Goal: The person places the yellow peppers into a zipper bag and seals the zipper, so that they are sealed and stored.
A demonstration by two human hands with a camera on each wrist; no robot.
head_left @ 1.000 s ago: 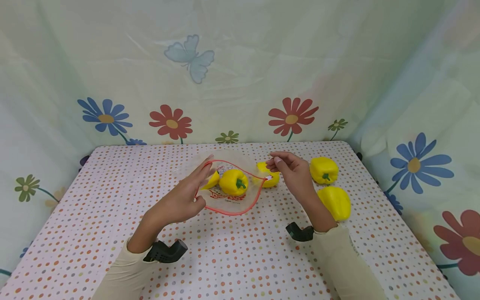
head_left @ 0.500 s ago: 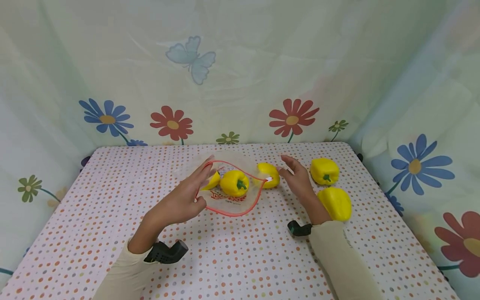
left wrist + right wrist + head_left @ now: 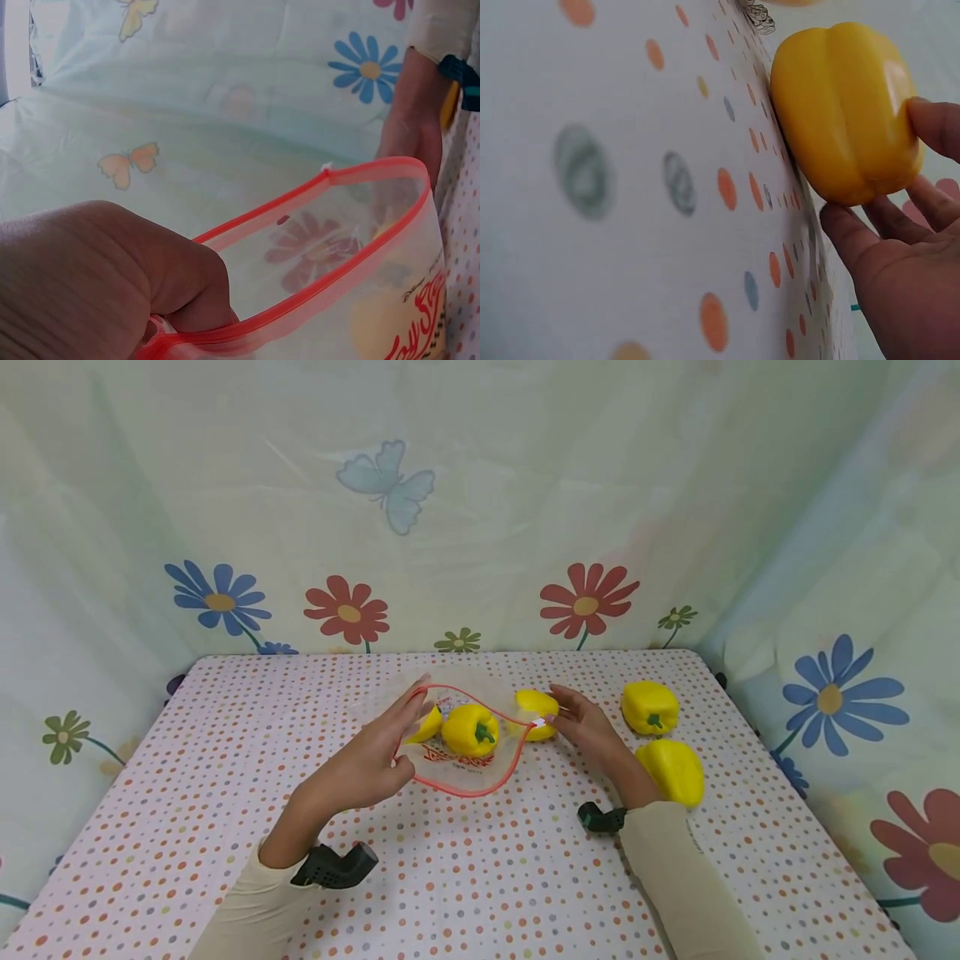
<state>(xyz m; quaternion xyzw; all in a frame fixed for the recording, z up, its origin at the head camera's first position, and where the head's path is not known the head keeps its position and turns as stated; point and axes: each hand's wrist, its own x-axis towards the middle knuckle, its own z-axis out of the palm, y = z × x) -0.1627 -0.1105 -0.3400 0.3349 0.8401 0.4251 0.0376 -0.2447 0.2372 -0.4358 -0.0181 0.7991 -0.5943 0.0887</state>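
A clear plastic zip bag (image 3: 480, 783) with a red-edged mouth and red lettering lies mid-table, its mouth held wide. My left hand (image 3: 356, 768) grips the bag's left rim, fingers stretched along it and thumb bent at the red edge (image 3: 300, 300). Inside sit two yellow bell peppers; one (image 3: 468, 731) shows its green stem, the other (image 3: 427, 725) is partly hidden by my fingers. Just right of the bag, a third yellow bell pepper (image 3: 847, 112) rests on the table. My right hand (image 3: 592, 731) holds its near end, thumb on one side and fingers on the other.
Two more yellow bell peppers lie to the right, one (image 3: 649, 708) farther back and one (image 3: 672, 772) beside my right wrist. A dotted cloth covers the table (image 3: 465, 877). Flowered curtains (image 3: 480, 527) enclose the back and sides.
My right hand has shifted from above the pepper beside the bag to its right side, opened its fingers and closed them on it. The left hand keeps its place at the bag.
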